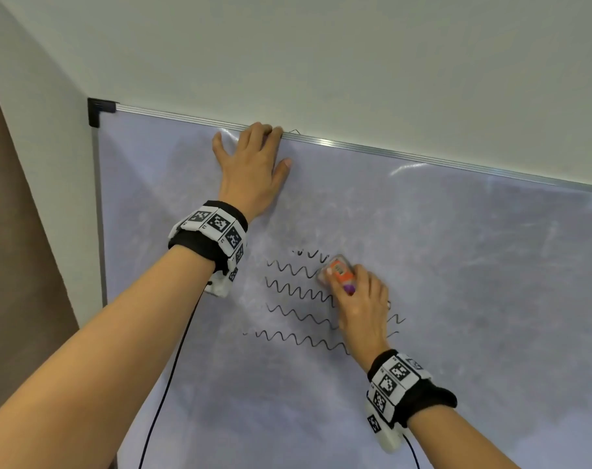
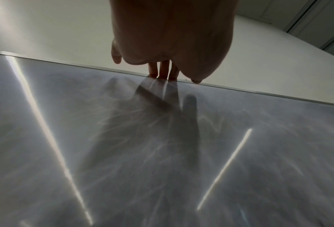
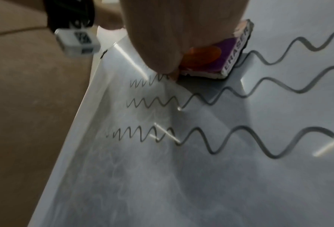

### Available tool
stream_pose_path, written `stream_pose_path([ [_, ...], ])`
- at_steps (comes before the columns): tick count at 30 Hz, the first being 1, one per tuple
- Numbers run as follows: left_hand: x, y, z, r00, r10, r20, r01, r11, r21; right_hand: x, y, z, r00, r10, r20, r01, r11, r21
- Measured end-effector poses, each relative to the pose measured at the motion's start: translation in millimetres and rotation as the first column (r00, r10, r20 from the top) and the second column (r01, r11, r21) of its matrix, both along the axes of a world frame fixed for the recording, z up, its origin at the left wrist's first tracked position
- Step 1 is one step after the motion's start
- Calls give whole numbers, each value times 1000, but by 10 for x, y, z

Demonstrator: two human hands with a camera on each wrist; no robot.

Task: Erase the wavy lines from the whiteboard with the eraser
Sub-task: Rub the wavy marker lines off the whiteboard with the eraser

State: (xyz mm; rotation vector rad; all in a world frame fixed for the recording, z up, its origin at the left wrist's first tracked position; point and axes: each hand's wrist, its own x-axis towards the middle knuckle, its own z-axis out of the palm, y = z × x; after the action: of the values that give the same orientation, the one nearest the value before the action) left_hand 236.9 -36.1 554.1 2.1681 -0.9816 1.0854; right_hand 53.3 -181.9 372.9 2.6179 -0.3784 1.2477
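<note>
The right hand (image 1: 357, 301) has its grip wrapped around the orange-and-purple eraser (image 1: 339, 273), pressed on the whiteboard (image 1: 457, 265) at the right end of the upper wavy lines (image 1: 298, 292). Only the right wrist view shows its "ERASER" lettering. The left hand (image 1: 252, 164), fingers spread wide, rests flat against the board's top frame (image 1: 389, 151).

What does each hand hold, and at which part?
The right hand grips the whiteboard eraser by its sides, its felt on the whiteboard. The left hand holds nothing; it rests flat near the board's top edge.

Glossy, smeared whiteboard (image 1: 423, 265), brushed-metal frame (image 1: 355, 145); eraser (image 1: 337, 270) possibly felt-bottomed.
</note>
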Motion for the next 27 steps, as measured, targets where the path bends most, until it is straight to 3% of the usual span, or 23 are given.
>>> stream_pose_path([
  [2, 6, 8, 9, 1000, 1, 4, -1, 1000, 9, -45, 46, -175, 994, 17, -103, -22, 999, -46],
  [4, 16, 9, 13, 1000, 10, 10, -10, 1000, 16, -44, 27, -143, 994, 14, -106, -21, 998, -62],
  [8, 7, -3, -7, 1000, 14, 5, -14, 1000, 9, 86, 15, 257, 995, -28, 93, 24, 999, 45],
  [11, 7, 1, 1, 1000, 11, 4, -11, 1000, 7, 194, 12, 386, 990, -36, 134, 26, 997, 77],
  [13, 16, 9, 4, 1000, 15, 6, -15, 1000, 16, 193, 40, 281, 994, -13, 109, 7, 999, 54],
  [17, 4, 24, 18, 1000, 20, 4, -20, 999, 37, 88, 137, -75, 995, 44, -88, -50, 996, -68],
  [19, 5, 25, 21, 1000, 22, 6, -23, 999, 41, 70, 121, -40, 992, 55, -112, -65, 994, -87],
  [24, 11, 2, 13, 1000, 0, 18, 0, 1000, -3, 234, 77, 482, 994, 32, 100, -35, 999, 34],
  [27, 76, 22, -15, 1000, 13, 15, -13, 1000, -27, 317, 125, 461, 994, 17, 112, -21, 999, 34],
])
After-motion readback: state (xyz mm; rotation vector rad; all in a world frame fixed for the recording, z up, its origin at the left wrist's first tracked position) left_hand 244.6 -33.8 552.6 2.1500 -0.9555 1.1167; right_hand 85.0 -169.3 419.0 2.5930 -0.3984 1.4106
